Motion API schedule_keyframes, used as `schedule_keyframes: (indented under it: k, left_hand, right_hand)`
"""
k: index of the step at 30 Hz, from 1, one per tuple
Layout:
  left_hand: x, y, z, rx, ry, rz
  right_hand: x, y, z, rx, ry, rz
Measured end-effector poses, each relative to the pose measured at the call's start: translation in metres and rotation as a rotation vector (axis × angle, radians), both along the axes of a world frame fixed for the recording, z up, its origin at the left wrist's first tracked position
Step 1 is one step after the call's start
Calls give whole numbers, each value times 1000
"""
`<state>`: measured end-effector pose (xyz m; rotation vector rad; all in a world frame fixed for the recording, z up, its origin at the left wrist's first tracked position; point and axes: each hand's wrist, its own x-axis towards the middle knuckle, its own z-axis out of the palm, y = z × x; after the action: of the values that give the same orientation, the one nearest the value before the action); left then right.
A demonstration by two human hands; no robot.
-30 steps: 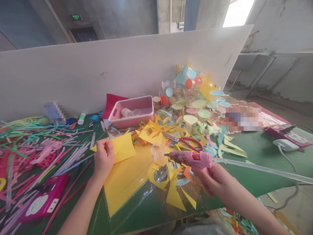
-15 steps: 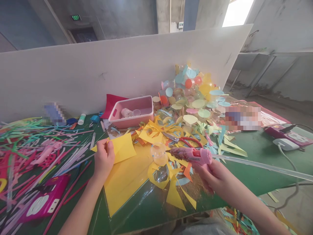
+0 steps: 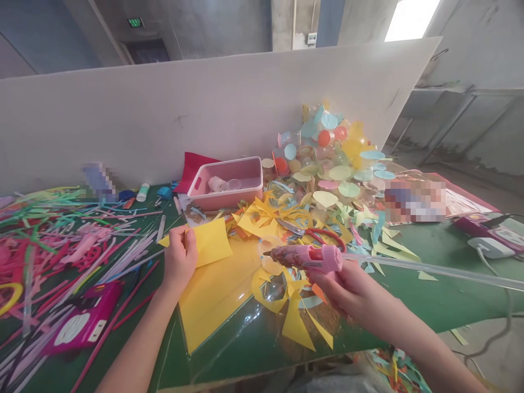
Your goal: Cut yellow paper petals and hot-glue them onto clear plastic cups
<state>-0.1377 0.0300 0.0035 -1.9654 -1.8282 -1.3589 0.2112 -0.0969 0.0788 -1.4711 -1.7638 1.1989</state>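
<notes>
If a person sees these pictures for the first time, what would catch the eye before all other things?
First the colours: a big heap of pastel paper circles and round plastic pieces rises at the back of the green table, against a white board. A tangle of coloured plastic strips covers the left side. In front, the right hand holds a pink hot glue gun, and the left hand pinches a yellow paper sheet.

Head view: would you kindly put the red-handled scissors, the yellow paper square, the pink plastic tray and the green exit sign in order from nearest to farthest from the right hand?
From the right hand:

1. Red-handled scissors: just ahead of it.
2. Yellow paper square: to its left, pinched by the left hand.
3. Pink plastic tray: farther ahead, left of centre.
4. Green exit sign: farthest, high up ahead to the left.
</notes>
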Motion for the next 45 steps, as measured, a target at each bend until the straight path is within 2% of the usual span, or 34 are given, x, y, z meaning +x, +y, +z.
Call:
schedule_keyframes:
  k: [5,10,15,22,27,32,37,41,45]
  left_hand:
    - [3,-2,2,-4,1,-7]
    - [4,-2,2,-8,1,0]
    - [3,-1,0,-15,1,10]
    - [1,-2,2,-31,-8,16]
    - [4,-4,3,-38,-16,7]
    - [5,-3,4,-41,-20,8]
    - [5,-4,5,-34,-20,0]
    - [6,-4,6,-35,-24,6]
    - [6,-3,5,-40,-32,4]
  right_hand:
    - [-9,10,-4,151,46,71]
    - [-10,9,-5,145,-58,18]
    - [-7,7,-2,164,-80,28]
    - [-3,3,-12,85,-204,14]
    - [0,1,-14,116,-238,9]
    - [4,-2,-7,151,-127,63]
    - [3,-3,-5,128,-61,2]
    - [-1,7,-3,3,-44,-62]
    - [-7,21,0,-6,-51,-76]
